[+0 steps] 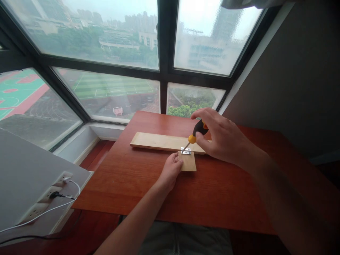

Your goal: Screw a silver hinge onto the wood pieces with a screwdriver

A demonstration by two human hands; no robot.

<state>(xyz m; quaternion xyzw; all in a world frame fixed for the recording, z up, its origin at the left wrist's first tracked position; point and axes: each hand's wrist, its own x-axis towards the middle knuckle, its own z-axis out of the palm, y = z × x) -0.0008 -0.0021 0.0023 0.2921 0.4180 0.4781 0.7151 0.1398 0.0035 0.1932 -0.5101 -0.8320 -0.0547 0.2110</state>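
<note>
Red-brown wooden table [119,187] is bearing a long pale board [156,141] across its far half.
Right hand [224,136] is grasping a black-and-yellow screwdriver [192,139], which is slanting down to the left; left hand [172,168] is pinching the left edge of a small pale panel [189,163], lying just on the board's near side. Silver hinge [187,151] is bridging both pieces, the screwdriver ending at its near-left corner; seating in a screw cannot be confirmed.

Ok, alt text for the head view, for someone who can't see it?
A right hand holds a yellow-and-black screwdriver, its tip at a metal hinge, while the left hand grips a small wooden panel. The hinge spans the panel and a longer wooden board on a reddish-brown table beside windows.
</note>
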